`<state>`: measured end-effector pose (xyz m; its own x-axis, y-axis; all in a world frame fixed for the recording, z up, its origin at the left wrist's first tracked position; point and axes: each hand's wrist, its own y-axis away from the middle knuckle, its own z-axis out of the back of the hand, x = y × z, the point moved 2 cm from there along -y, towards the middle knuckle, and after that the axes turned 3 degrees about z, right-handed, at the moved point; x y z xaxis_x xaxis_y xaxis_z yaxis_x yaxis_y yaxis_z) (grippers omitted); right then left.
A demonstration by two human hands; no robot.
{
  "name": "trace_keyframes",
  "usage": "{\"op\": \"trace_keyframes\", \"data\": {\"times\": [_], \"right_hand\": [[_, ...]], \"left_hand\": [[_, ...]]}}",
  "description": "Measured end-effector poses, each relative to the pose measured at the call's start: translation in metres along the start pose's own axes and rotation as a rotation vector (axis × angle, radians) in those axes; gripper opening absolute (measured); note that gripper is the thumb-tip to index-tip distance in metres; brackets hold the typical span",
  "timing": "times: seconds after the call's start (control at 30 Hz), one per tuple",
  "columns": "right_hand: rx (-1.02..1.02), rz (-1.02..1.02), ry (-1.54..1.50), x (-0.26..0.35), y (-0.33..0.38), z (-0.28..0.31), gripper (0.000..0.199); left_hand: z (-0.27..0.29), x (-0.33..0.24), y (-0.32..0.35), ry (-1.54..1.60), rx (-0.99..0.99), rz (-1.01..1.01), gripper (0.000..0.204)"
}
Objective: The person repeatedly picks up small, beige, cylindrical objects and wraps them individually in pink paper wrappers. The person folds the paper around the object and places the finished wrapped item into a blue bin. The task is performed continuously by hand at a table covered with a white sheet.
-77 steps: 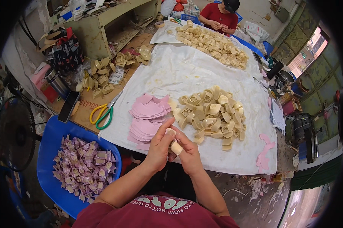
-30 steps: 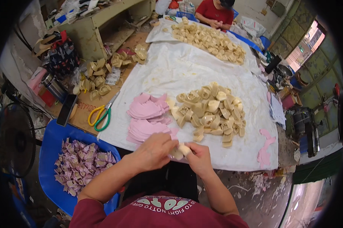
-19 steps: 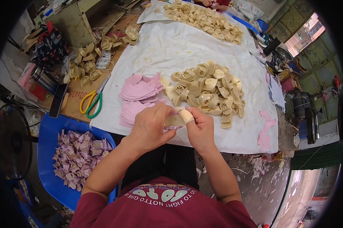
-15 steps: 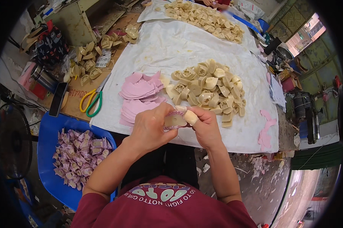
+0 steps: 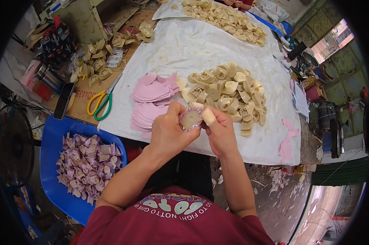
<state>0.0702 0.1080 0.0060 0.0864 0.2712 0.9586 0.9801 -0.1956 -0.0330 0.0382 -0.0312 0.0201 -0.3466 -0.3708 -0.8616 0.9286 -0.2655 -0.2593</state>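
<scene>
Pink-edged beige piece (image 5: pixel 190 119) sits pinched between left hand (image 5: pixel 171 132) and right hand (image 5: pixel 220 130); wrapping looks midway, and pressing the trim flat seems next.

Dark flat phone (image 5: pixel 63 105), screen blank, left of scissors (image 5: pixel 99 103).

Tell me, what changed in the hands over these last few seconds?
Both hands, left hand and right hand, kept hold of the beige piece; a pink covering now wraps its edge. The pink sheets, beige pile and scissors stayed put.
</scene>
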Motion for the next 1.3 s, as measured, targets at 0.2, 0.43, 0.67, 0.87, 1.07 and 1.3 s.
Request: {"op": "trace_keyframes", "data": {"times": [0.2, 0.43, 0.67, 0.87, 1.07, 1.3], "right_hand": [[-0.050, 0.199, 0.338, -0.002, 0.007, -0.006, 0.028], [0.150, 0.191, 0.486, 0.016, 0.013, 0.002, 0.033], [0.033, -0.110, 0.408, 0.016, 0.017, 0.006, 0.024], [0.041, -0.190, -0.036, 0.005, 0.023, -0.007, 0.034], [-0.064, 0.325, 0.377, 0.002, 0.033, -0.017, 0.035], [-0.081, 0.389, 0.498, 0.007, 0.032, -0.018, 0.030]], "left_hand": [[-0.003, 0.002, -0.002, -0.023, 0.002, 0.024, 0.042], [0.012, 0.011, -0.009, 0.406, 0.303, 0.179, 0.032], [0.021, 0.004, -0.007, 0.514, 0.153, 0.055, 0.045], [0.011, 0.004, 0.003, 0.346, 0.144, -0.181, 0.040], [0.029, -0.001, -0.007, 0.468, 0.335, -0.082, 0.031], [0.015, -0.005, -0.001, 0.617, 0.148, -0.109, 0.024]]}}
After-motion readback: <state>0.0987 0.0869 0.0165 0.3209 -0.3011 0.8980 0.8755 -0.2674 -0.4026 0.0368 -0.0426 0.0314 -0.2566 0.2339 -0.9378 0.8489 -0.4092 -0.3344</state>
